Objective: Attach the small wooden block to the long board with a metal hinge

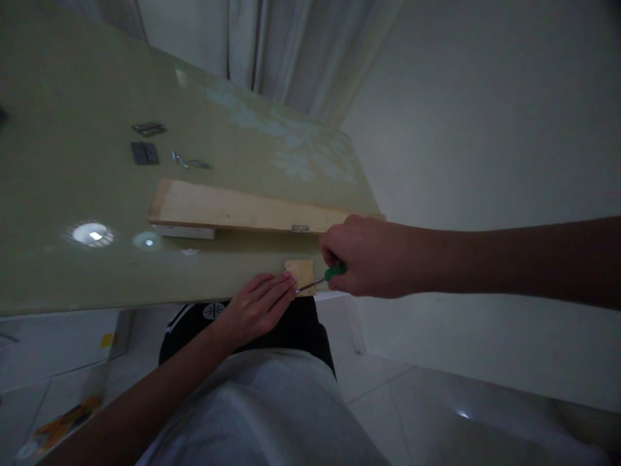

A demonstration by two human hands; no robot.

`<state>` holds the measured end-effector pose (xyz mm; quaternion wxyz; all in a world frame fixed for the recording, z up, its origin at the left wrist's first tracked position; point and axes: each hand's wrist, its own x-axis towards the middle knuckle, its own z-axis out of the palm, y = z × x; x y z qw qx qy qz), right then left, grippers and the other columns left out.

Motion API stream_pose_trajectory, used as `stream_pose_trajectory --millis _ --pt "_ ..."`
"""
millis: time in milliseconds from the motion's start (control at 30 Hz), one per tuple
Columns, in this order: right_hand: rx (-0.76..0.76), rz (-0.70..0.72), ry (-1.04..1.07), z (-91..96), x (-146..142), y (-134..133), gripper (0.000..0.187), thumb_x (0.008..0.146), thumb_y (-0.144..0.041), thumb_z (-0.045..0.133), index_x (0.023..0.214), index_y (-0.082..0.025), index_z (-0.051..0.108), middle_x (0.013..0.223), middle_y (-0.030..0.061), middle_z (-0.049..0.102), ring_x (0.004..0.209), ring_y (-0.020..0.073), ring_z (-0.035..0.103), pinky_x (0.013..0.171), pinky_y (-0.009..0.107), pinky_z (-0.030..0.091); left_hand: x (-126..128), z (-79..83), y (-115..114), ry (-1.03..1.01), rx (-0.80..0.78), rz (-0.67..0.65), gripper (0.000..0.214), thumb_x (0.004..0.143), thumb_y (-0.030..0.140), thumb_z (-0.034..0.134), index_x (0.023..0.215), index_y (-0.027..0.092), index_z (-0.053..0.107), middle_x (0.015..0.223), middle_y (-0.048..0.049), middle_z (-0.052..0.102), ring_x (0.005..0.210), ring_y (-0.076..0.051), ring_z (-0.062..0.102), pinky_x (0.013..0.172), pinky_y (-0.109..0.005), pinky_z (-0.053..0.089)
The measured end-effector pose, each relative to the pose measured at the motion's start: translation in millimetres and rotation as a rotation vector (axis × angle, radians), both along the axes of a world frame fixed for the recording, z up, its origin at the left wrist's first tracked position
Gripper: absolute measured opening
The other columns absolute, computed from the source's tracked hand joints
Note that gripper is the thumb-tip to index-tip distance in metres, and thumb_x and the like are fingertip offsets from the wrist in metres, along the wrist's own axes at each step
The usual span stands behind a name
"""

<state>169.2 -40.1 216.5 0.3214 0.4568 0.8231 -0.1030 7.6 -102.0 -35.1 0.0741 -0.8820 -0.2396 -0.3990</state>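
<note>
Head view: right hand (359, 257) clasps a screwdriver (334, 272) at the small wooden block (303, 270) on the worktop's (72, 171) edge; left hand (257, 307) touches it (grip unclear); one metal plate (300, 228) sits on the plank (218, 208), two hinges (145, 153) lie unattached.

A: Behind the glossy pale-green worktop (72, 181)?
B: Pale grey fabric curtain (301, 52) in vertical folds. Plain pale wall (485, 129) to the right.
A: Below?
B: Light glossy floor tiles (378, 395); blurred orange-and-dark object (70, 417), lower left. Small yellow square patch (107, 340) on white panel (53, 343).
</note>
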Motion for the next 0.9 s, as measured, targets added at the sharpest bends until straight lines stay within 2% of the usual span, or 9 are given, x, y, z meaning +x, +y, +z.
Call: stream_pose_trajectory --millis 100,167,267,333,500,600,667,833,900 --pt "-0.073 0.405 0.027 5.3 8.5 -9.6 0.032 0.08 -0.016 0.074 0.111 -0.014 0.066 0.1 0.0089 0.07 0.076 0.018 0.063 0.056 0.03 0.037 0.2 1.0 0.0 -0.013 -0.018 -0.004 0.024 0.102 0.005 0.053 0.118 0.007 0.07 0.116 -0.0141 0.079 0.112 -0.026 0.074 0.095 -0.042 0.058" --pt "-0.061 0.766 0.065 7.7 13.9 -13.9 0.015 0.091 -0.012 0.062 0.104 -0.015 0.068 0.099 0.008 0.069 0.075 0.0174 0.062 0.054 0.032 0.034 0.2 2.1 -0.4 -0.017 -0.019 -0.002 0.025 0.103 0.005 0.05 0.117 0.007 0.071 0.115 -0.0146 0.079 0.111 -0.026 0.074 0.095 -0.042 0.058" --pt "-0.033 1.129 0.159 7.3 17.7 -15.2 0.027 0.1 -0.014 0.048 0.085 -0.015 0.07 0.083 0.0062 0.067 0.068 0.0179 0.059 0.05 0.035 0.027 0.3 2.3 -1.2 -0.009 -0.023 -0.004 0.027 0.104 0.006 0.048 0.119 0.006 0.071 0.119 -0.0158 0.078 0.114 -0.027 0.073 0.095 -0.042 0.058" --pt "-0.048 1.103 0.165 3.9 15.9 -13.8 0.026 0.097 -0.012 0.052 0.078 -0.016 0.069 0.075 0.0044 0.065 0.06 0.016 0.055 0.048 0.034 0.022 0.5 1.4 -1.6 -0.001 -0.028 -0.005 0.026 0.104 0.006 0.05 0.119 0.006 0.071 0.121 -0.0156 0.078 0.115 -0.027 0.073 0.095 -0.043 0.058" --pt "0.173 0.235 0.055 -8.3 2.9 -9.3 0.007 0.085 -0.019 0.067 0.088 -0.016 0.073 0.067 0.0036 0.065 0.051 0.0135 0.049 0.049 0.029 0.023 0.6 -0.5 -1.5 -0.002 -0.019 -0.001 0.023 0.102 0.006 0.056 0.12 0.007 0.07 0.12 -0.0144 0.079 0.116 -0.027 0.073 0.096 -0.042 0.059" --pt "0.138 0.079 0.062 -7.6 0.4 -8.4 0.022 0.081 -0.023 0.07 0.101 -0.015 0.074 0.074 0.0062 0.07 0.061 0.0172 0.058 0.052 0.028 0.029 0.7 -0.7 -1.8 0.007 -0.026 0.003 0.023 0.102 0.007 0.057 0.121 0.008 0.07 0.12 -0.014 0.078 0.116 -0.026 0.073 0.097 -0.042 0.059" --pt "0.054 0.197 0.053 -2.7 2.8 -10.0 0.028 0.08 -0.024 0.074 0.106 -0.014 0.072 0.081 0.0074 0.072 0.068 0.019 0.063 0.055 0.028 0.031 0.9 -0.9 -2.2 0.007 -0.03 0.007 0.023 0.102 0.007 0.056 0.12 0.008 0.07 0.119 -0.0144 0.078 0.116 -0.026 0.073 0.097 -0.042 0.059" --pt "-0.11 1.047 0.099 8.0 9.8 -16.2 0.02 0.095 -0.014 0.056 0.092 -0.014 0.075 0.082 0.0074 0.072 0.064 0.0179 0.061 0.051 0.033 0.027 1.4 -0.9 -2.3 0.004 -0.024 -0.005 0.024 0.101 0.006 0.055 0.12 0.006 0.071 0.12 -0.0169 0.077 0.117 -0.028 0.071 0.098 -0.043 0.057" --pt "-0.137 1.166 0.108 7.4 8.5 -15.3 0.024 0.094 -0.012 0.055 0.082 -0.015 0.075 0.078 0.0073 0.071 0.061 0.0177 0.059 0.05 0.034 0.027 1.6 -0.3 -1.9 -0.005 -0.009 0.0 0.024 0.102 0.006 0.053 0.118 0.006 0.071 0.119 -0.0167 0.078 0.116 -0.027 0.072 0.096 -0.043 0.058"
